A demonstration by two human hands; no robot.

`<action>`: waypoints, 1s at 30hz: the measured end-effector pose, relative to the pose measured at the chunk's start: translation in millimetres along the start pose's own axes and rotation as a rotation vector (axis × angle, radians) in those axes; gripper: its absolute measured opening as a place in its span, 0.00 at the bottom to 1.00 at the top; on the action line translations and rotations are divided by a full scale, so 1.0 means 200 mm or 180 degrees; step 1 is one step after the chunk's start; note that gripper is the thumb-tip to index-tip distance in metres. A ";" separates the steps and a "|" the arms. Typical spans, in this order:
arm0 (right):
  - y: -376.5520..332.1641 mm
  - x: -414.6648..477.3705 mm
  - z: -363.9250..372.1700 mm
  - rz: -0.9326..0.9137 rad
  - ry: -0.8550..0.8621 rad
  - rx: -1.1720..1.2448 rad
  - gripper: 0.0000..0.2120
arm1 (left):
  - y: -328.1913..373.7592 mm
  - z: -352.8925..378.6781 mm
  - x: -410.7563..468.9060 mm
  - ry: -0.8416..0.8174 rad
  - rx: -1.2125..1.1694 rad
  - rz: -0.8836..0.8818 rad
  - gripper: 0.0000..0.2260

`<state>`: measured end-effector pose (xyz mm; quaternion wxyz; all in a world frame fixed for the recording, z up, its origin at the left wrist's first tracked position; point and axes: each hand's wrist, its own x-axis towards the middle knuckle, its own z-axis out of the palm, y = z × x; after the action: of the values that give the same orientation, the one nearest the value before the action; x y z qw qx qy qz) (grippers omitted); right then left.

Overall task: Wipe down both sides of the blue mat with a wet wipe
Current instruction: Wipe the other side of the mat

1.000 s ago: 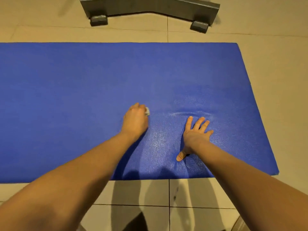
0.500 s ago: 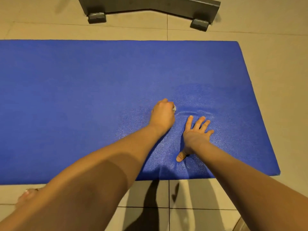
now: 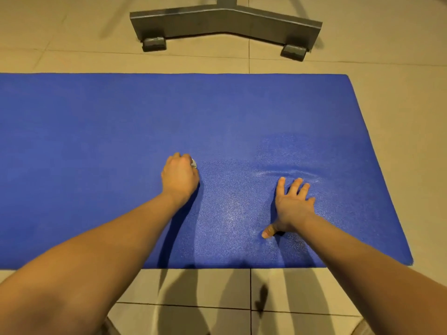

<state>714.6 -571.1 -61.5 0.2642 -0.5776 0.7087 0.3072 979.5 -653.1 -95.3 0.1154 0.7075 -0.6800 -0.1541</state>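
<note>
1. Head view, the stroke: A person's left hand (image 3: 180,178) has pulled back toward the middle of the blue mat (image 3: 96,129). Half a second ago it had swept across to just beside the right hand (image 3: 291,206); it is now well apart from it again, roughly where it was 1 second ago.

2. Head view, what that means: The move reads as 1 back-and-forth pass in a scrubbing motion. A damp sheen (image 3: 229,213) glistens on the mat's right-hand portion, between the 2 hands and down to the mat's near edge. The mat's left stretch looks dull and, by that judgement, is not yet wiped. The underside has evidently not been reached, since the mat lies flat with 1 face up.

3. Head view, left grip: The fingers are curled tight over the wet wipe (image 3: 193,163), which shows only as a small pale wad poking out at the knuckles. The fist presses it onto the mat's surface.

4. Head view, right grip: The fingers are spread and straight, palm flat on the mat and thumb pointing at the mat's near edge. It holds nothing and pins the mat down. A ripple (image 3: 287,172) bunches in the mat just past the fingertips.

5. Head view, setting: The mat is spread on the tiled floor (image 3: 399,117), with a metal stand base (image 3: 225,22) beyond the mat's far edge.
</note>
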 end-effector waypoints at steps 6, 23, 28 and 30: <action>-0.02 0.09 -0.15 0.0021 0.0453 0.0405 0.78 | 0.38 0.15 0.01 -0.0497 -0.0558 0.0416 0.07; -0.12 0.18 -0.14 0.0196 0.0047 0.0250 0.83 | -0.04 -0.01 0.07 0.0039 -0.0011 0.0258 0.07; -0.13 0.20 -0.15 0.0277 -0.0022 0.0272 0.83 | 0.31 0.15 0.19 -0.0173 -0.0402 0.0563 0.08; -0.13 0.21 -0.15 0.0302 -0.0055 0.0255 0.83 | 0.50 0.23 0.21 -0.0374 -0.0469 0.0736 0.07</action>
<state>732.5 -624.7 -74.6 0.2783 -0.5297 0.7447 0.2958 869.9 -697.9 -103.4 0.1441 0.6038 -0.7494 -0.2305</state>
